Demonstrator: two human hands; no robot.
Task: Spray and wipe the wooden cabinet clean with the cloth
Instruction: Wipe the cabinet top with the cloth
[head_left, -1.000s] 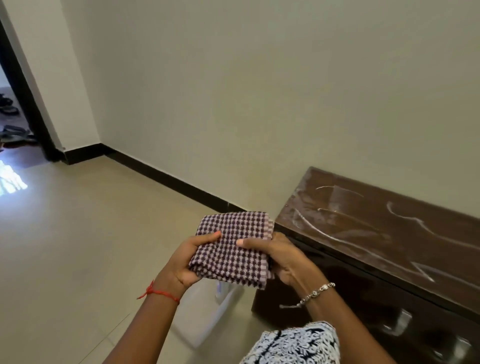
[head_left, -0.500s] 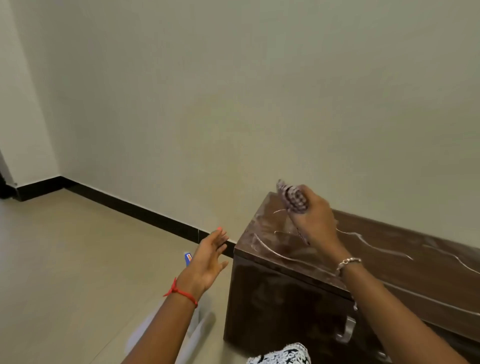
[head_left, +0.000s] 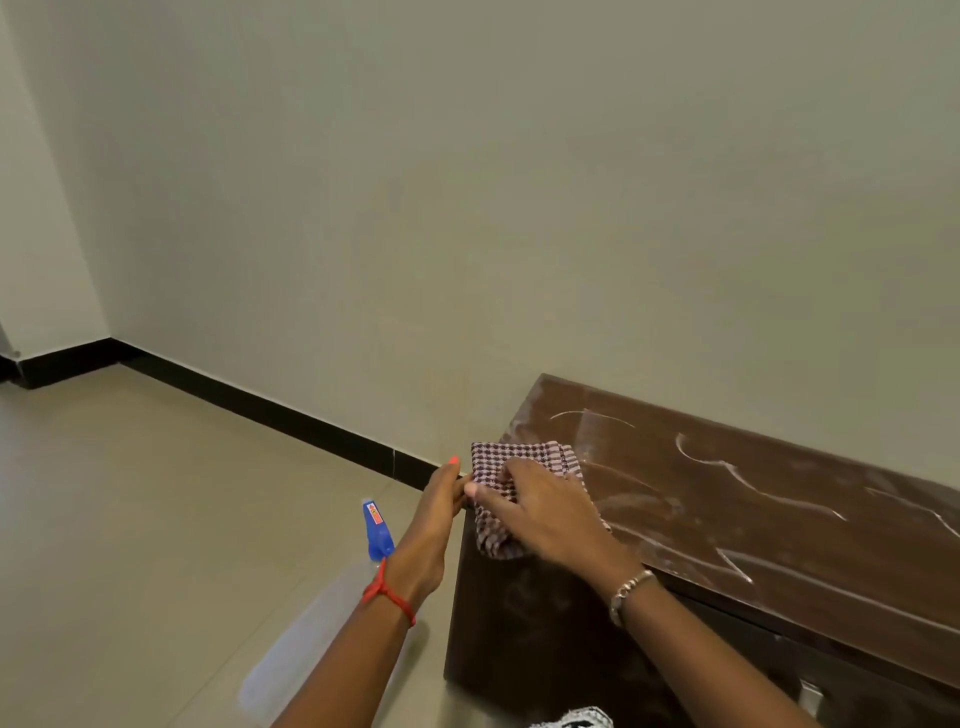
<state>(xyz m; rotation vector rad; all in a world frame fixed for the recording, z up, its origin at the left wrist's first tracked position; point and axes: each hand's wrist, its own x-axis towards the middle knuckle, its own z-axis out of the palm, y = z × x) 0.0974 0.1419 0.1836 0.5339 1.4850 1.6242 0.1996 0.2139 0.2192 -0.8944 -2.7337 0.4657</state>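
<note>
A dark brown wooden cabinet (head_left: 753, 509) stands against the wall, its top streaked with white smears. A folded purple-and-white checked cloth (head_left: 524, 457) lies on the top's left end and hangs a little over the front corner. My right hand (head_left: 545, 514) presses flat on the cloth with fingers spread. My left hand (head_left: 431, 530) is at the cabinet's left edge, its straight fingers touching the corner beside the cloth. A spray bottle (head_left: 378, 530) with a blue nozzle and clear body lies on the floor under my left forearm.
A plain wall (head_left: 519, 208) with a black skirting board (head_left: 285, 415) runs behind the cabinet. Beige tiled floor (head_left: 130, 519) stretches to the left. A metal drawer handle (head_left: 810, 696) shows on the cabinet's front at the lower right.
My right hand brought the bunched cloth down from above the cabinet and now presses it flat on the left end. My left hand moved right to the cabinet's left edge.
</note>
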